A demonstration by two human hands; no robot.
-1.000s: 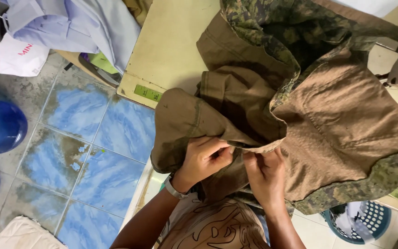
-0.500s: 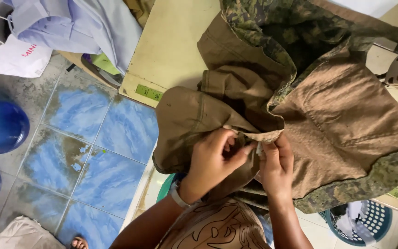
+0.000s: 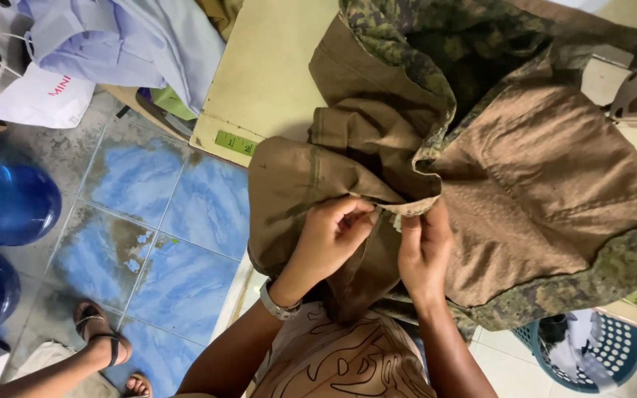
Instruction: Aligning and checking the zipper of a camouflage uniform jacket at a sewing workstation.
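A brown and green camouflage garment (image 3: 525, 184) lies turned inside out over a cream table (image 3: 274, 66). Part of its brown lining (image 3: 289, 191) hangs off the table's near edge. My left hand (image 3: 329, 236) pinches a folded brown edge of the garment, and a watch sits on that wrist. My right hand (image 3: 423, 247) pinches the same edge just to the right. The two hands are close together, almost touching.
Blue water jugs (image 3: 5, 203) stand at the left on the blue tiled floor (image 3: 149, 221). Pale blue shirts (image 3: 134, 37) and a white bag (image 3: 35, 96) lie at the upper left. A teal basket (image 3: 606, 350) is at the lower right. Another person's sandalled foot (image 3: 97, 335) is at the lower left.
My hands have shifted slightly right and up along the garment's edge and drawn closer together. The camera view has shifted, bringing a sandalled foot into view.
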